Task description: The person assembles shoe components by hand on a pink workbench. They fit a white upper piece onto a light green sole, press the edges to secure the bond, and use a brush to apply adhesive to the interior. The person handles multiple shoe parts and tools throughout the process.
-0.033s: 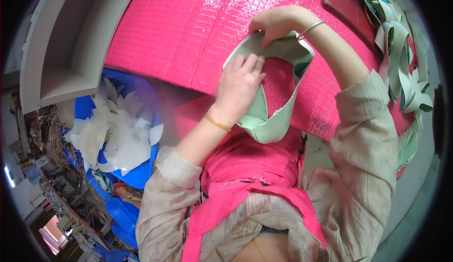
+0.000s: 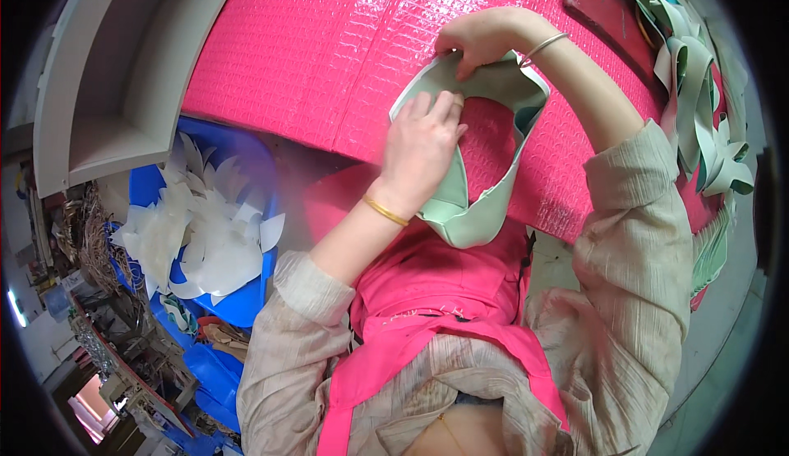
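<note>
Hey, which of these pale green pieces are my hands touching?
The open loop, with your left hand and right hand on it; the other green pieces lie untouched at the right.

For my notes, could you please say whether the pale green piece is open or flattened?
Open: the pale green piece forms a loop, with the pink surface showing through its middle.

Left arm [image 2: 349, 242] bent, forearm slanting up and rightward, left wrist [image 2: 388, 200] nearly straight. Left grip [image 2: 422, 145] back upward, fingers side by side, bent. Right arm [image 2: 593, 99] reaching farther forward, forearm slanting up-left, right wrist [image 2: 524, 33] sharply flexed. Right grip [image 2: 483, 39] hooked downward, thumb parted from fingers, near left fingertips.
</note>
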`<state>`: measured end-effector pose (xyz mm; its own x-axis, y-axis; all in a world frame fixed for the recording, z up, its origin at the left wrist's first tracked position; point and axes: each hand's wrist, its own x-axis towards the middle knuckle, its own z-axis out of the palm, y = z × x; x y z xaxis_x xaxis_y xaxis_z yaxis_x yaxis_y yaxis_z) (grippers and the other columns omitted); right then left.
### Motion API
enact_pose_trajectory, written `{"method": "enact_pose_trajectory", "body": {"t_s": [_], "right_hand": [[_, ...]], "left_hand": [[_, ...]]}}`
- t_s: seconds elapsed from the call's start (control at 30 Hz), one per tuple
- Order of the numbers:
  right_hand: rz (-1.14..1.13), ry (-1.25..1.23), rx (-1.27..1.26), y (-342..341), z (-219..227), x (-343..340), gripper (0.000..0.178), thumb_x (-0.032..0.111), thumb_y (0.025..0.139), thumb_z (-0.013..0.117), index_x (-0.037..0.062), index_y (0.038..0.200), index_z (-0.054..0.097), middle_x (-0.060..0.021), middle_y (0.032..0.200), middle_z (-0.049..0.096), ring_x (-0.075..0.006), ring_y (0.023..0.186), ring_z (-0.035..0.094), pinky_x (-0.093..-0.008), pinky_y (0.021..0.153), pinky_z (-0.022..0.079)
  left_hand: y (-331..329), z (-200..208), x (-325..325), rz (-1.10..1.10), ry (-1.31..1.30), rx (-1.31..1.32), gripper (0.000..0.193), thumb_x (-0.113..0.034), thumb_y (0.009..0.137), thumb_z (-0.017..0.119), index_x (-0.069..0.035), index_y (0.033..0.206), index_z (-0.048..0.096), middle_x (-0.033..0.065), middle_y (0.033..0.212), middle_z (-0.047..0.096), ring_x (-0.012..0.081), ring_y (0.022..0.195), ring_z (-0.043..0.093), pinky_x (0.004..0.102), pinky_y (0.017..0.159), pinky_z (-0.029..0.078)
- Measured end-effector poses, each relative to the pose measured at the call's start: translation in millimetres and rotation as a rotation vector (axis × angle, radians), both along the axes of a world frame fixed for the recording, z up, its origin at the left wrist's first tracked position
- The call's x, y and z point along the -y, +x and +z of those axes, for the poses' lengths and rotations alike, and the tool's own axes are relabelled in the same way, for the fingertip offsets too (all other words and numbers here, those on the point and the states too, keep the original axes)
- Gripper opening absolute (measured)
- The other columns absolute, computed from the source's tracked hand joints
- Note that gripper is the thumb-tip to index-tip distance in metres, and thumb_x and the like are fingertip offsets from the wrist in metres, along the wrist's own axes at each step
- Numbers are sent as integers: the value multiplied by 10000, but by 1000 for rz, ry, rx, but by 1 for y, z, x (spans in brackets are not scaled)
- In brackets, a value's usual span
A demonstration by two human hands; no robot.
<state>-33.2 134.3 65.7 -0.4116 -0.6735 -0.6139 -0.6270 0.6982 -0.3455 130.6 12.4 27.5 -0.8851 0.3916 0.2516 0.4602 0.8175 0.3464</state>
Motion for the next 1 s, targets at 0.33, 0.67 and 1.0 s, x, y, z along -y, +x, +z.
{"method": "enact_pose_trajectory", "body": {"t_s": [0.33, 0.67, 1.0], "right_hand": [[-186, -36, 13, -3, 6, -12, 421, 289, 740, 672, 3, 1042, 605, -136, 835, 636, -221, 730, 617, -332, 657, 493], [-642, -489, -97, 76, 4, -57, 376, 82, 709, 680, -20, 1052, 565, -175, 867, 645, -194, 814, 625, -325, 756, 478], [-264, -303, 69, 39, 7, -63, 349, 53, 653, 691, 7, 989, 611, -168, 848, 654, -277, 786, 642, -361, 714, 488]], "left_hand": [[-13, -4, -12, -51, -60, -114, 372, -209, 750, 639, 2, 1050, 575, 82, 947, 524, 235, 877, 496, 352, 786, 432], [29, 33, 21, -901, 266, 498, 289, -353, 739, 643, -71, 674, 631, 98, 615, 580, 272, 702, 600, 381, 769, 447], [30, 1, -41, -12, 58, -73, 392, -161, 771, 606, 42, 1099, 534, 181, 1109, 529, 313, 1042, 499, 361, 913, 419]]}}
